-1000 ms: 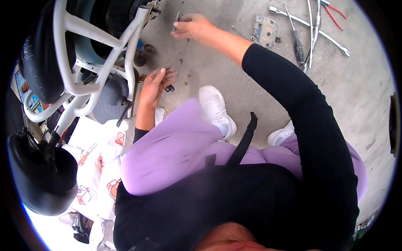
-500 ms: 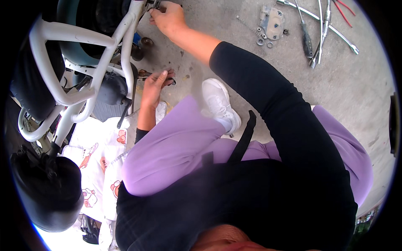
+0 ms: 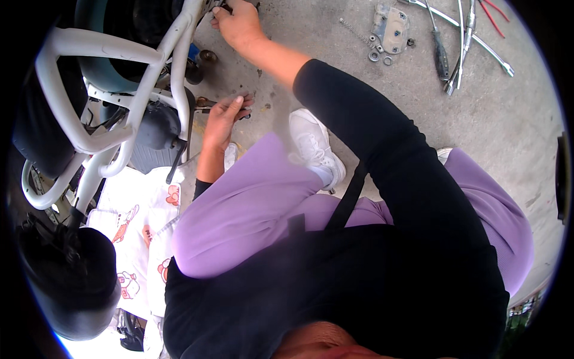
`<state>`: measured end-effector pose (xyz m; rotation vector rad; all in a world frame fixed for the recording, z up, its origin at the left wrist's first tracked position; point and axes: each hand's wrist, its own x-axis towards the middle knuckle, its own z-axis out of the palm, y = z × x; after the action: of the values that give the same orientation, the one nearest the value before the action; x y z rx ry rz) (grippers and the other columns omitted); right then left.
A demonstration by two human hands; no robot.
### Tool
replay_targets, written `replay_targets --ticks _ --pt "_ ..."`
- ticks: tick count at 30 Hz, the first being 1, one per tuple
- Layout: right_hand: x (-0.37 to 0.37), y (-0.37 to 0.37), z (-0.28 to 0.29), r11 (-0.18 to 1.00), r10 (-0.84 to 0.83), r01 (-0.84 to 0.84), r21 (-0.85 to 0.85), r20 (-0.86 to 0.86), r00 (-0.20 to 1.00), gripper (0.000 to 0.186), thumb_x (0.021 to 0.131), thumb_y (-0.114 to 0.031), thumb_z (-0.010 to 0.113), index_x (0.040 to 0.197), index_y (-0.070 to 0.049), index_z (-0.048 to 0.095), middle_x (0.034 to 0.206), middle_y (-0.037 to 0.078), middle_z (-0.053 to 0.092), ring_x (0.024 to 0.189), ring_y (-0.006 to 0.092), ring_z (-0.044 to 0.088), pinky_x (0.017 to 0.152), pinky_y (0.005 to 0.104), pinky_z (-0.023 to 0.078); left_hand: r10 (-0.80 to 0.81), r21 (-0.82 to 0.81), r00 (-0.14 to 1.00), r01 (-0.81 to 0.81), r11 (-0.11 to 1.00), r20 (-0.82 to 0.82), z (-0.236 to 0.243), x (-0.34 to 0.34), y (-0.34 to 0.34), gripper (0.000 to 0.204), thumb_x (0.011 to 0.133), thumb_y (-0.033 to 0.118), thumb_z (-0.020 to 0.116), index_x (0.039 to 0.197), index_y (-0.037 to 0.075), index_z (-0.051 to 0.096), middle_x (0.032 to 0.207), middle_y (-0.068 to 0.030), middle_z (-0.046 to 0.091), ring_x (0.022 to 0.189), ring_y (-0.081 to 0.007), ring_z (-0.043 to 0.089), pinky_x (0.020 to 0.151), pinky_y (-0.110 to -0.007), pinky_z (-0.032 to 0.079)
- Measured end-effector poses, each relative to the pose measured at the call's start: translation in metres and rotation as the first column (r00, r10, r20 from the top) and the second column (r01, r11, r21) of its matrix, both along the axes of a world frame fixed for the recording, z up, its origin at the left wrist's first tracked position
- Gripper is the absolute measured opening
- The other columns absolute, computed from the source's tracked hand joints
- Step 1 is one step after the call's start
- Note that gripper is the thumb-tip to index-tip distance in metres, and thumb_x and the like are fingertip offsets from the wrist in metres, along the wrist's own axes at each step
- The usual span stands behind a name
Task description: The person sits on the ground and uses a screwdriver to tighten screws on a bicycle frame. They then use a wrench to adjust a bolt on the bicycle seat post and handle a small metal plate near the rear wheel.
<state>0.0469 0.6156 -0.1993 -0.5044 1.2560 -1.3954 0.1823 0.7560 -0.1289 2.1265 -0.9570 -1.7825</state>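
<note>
At the left stands a vehicle with a white tubular frame point(image 3: 139, 99). My right hand point(image 3: 241, 27) reaches to the top of the picture, its fingers closed at a small metal part beside the frame. What lies between those fingertips is too small to make out. Lower down, my left hand point(image 3: 224, 119) is held near the vehicle's edge with its thumb up and fingers curled. A small dark piece shows at its fingertips, and its kind is unclear. Close by, a dark metal lever-like part point(image 3: 204, 103) sticks out from the vehicle.
On the concrete lie a dirty metal plate point(image 3: 391, 29), a spring point(image 3: 354, 30), small rings point(image 3: 374, 56), a screwdriver point(image 3: 440, 57), a cross wrench point(image 3: 469, 36) and red-handled pliers point(image 3: 495, 12). My white shoe point(image 3: 311, 140) rests below the hands. A printed white cloth point(image 3: 140, 221) hangs at the left.
Both hands keep nearly the same places and poses. The view has shifted slightly, and the black strap at my waist now lies closer to my right sleeve.
</note>
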Motion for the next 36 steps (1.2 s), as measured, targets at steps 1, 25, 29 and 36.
replay_targets --ticks 1,25,29,36 --pt "0.004 -0.001 0.002 0.999 -0.022 0.022 0.024 -0.005 1.0 0.02 0.082 -0.012 0.059 0.078 0.008 0.059 0.063 0.017 0.063 0.062 0.0263 0.065 0.061 0.0372 0.05 -0.001 0.004 1.0 0.001 1.0 0.0 0.0 -0.002 0.001 0.04 0.092 0.024 0.056 0.115 -0.009 0.054 0.111 -0.0168 0.061 0.102 -0.0212 0.059 0.086 -0.031 0.048" --pt "-0.036 -0.028 0.015 0.993 0.12 -0.116 0.029 -0.255 0.96 0.023 0.075 -0.014 0.066 0.094 -0.003 0.062 0.087 0.022 0.064 0.087 0.038 0.061 0.076 0.0442 0.047 -0.064 -0.011 0.997 0.064 0.998 0.034 -0.005 0.0 0.004 0.037 0.091 0.023 0.056 0.115 -0.006 0.056 0.11 -0.0141 0.062 0.102 -0.0206 0.059 0.087 -0.031 0.047" --pt "-0.039 -0.024 0.012 0.989 0.128 -0.14 -0.044 -0.212 0.969 0.023 0.076 -0.017 0.067 0.091 0.0 0.064 0.083 0.021 0.065 0.081 0.0352 0.062 0.073 0.0419 0.049 -0.115 -0.024 0.992 0.116 0.993 0.044 -0.002 -0.009 -0.001 0.038 0.092 0.024 0.056 0.116 -0.005 0.056 0.111 -0.0135 0.061 0.104 -0.0204 0.058 0.087 -0.031 0.046" --pt "-0.21 0.016 -0.032 0.388 0.858 -0.901 0.193 -0.433 0.276 0.026 0.086 -0.023 0.057 0.093 0.001 0.063 0.068 0.01 0.064 0.052 0.0155 0.061 0.047 0.0307 0.05 -0.662 0.051 0.731 0.664 0.746 0.167 -0.012 -0.028 -0.012 0.035 0.089 0.024 0.058 0.114 -0.002 0.058 0.105 -0.0119 0.062 0.094 -0.0188 0.06 0.078 -0.029 0.047"
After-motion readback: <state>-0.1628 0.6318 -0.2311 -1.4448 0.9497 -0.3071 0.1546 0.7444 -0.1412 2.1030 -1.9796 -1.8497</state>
